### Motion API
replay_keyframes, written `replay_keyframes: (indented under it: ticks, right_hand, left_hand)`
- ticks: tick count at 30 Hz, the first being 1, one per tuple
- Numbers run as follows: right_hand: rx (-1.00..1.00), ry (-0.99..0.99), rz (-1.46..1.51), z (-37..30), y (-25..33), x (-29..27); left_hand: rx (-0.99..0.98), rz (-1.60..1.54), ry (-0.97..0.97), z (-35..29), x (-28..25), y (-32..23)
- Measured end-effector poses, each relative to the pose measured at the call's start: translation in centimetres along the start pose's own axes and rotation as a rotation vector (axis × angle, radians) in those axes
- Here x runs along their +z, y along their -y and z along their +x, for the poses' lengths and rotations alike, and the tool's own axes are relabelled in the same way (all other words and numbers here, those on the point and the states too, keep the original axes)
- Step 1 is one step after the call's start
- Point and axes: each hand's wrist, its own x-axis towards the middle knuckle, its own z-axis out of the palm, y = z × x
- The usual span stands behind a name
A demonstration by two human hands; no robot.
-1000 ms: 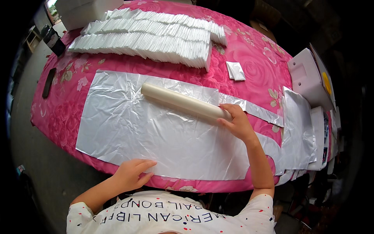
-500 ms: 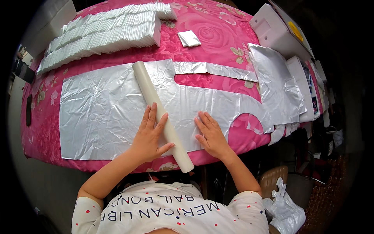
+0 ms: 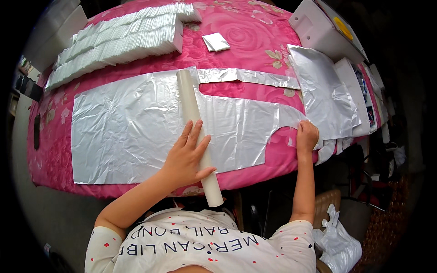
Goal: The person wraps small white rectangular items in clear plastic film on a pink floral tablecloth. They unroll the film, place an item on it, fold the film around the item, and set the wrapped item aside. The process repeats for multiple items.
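A thin silvery-white plastic apron (image 3: 123, 132) lies spread flat, its body at the left and its narrow neck and strap parts reaching right. Across its middle rests a cream tube (image 3: 212, 189), slanted, its near end jutting past the table's front edge. My left hand (image 3: 184, 154) lies on the tube with fingers spread, pressing rather than wrapping round it. At the right, beside the curved cut-out, my right hand (image 3: 307, 135) is closed in a pinch on the apron's narrow end. Its fingertips are partly hidden.
Rows of folded white packets (image 3: 118, 38) stand at the back left, with one folded packet (image 3: 216, 42) apart from them. Silvery plastic sheets (image 3: 321, 91) are stacked at the right beside white foam boxes (image 3: 318, 28). A pink floral cloth (image 3: 246, 27) covers the table.
My right hand has moved right from lying open on the apron to pinching its narrow end. The tube has rolled slightly right under my left hand and stands less slanted.
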Motion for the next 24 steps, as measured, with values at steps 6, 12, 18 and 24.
replay_keyframes:
  ticks: [6,12,18,24]
  right_hand:
    - [0.139,0.207,0.647,-0.4,12.4,-8.0]
    - [-0.256,0.627,1.209,-4.2,24.3,-10.9]
    - [-0.520,0.645,1.229,-6.6,26.5,-11.6]
    - [-0.217,0.575,0.700,-9.0,23.8,-11.8]
  left_hand:
    - [-0.005,-0.080,-0.049,0.3,-0.1,-0.2]
    - [-0.545,-1.357,0.022,-0.3,-2.3,-1.2]
    - [-0.858,-1.326,0.251,-5.6,-8.1,9.2]
    - [-1.024,-0.818,0.090,-12.9,-14.5,17.7]
